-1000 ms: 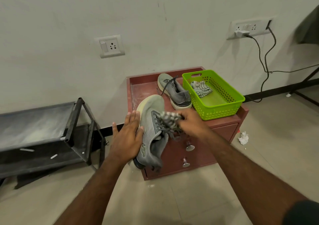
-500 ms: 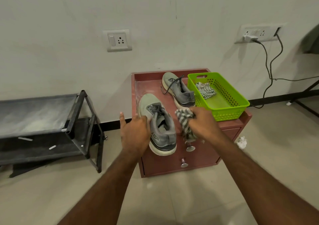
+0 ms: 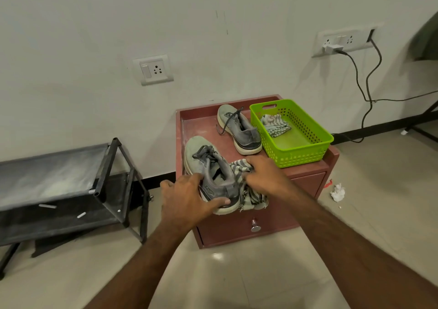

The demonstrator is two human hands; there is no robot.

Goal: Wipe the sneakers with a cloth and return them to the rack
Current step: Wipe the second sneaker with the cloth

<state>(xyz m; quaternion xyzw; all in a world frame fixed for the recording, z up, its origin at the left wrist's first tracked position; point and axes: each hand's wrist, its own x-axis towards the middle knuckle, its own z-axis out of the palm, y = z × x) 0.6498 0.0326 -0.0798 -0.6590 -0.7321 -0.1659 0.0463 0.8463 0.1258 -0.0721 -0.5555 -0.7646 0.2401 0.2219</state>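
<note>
A dusty grey sneaker (image 3: 203, 159) lies upright at the front left of the red cabinet top (image 3: 201, 128), its heel over the front edge. My left hand (image 3: 189, 199) grips that heel, thumb along the sole. My right hand (image 3: 265, 176) holds a striped grey cloth (image 3: 251, 195) against the sneaker's right side; the cloth hangs over the cabinet's front. The second grey sneaker (image 3: 239, 128) rests further back beside the basket. The black shoe rack (image 3: 59, 185) stands on the floor to the left.
A green plastic basket (image 3: 305, 152) with another striped cloth (image 3: 275, 125) sits on the cabinet's right side. A crumpled white tissue (image 3: 337, 191) lies on the tiled floor at right. Cables (image 3: 365, 88) hang from a wall socket. A drawer knob (image 3: 254, 225) juts from the cabinet front.
The near sneaker went from tilted on its side in my left hand to upright on the cabinet top. My right hand with the cloth moved from its laces to its right side.
</note>
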